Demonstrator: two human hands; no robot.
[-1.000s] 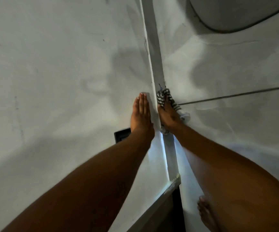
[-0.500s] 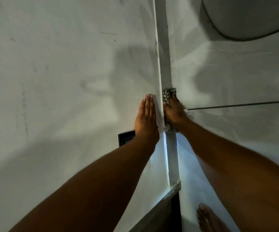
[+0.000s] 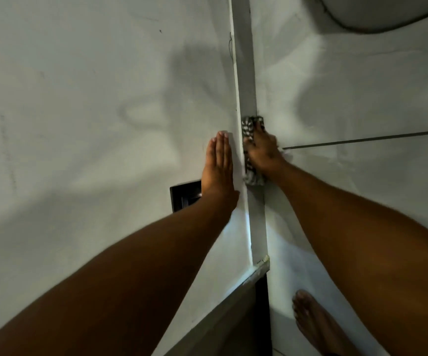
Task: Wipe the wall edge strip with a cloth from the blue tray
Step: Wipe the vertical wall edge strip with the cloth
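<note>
The pale grey-green painted wall filled the left of the view, smudged and crossed by soft shadows. A narrow white vertical edge strip ran from far to near down the corner. The left hand lay flat and wide open on the wall just left of the strip, fingers together. The right hand pressed a bunched black-and-white striped cloth against the strip, gripping it. A small dark rectangular wall plate sat near the left wrist. A thin dark line crossed the right-hand surface. A bare foot stood near, at the lower right.
</note>
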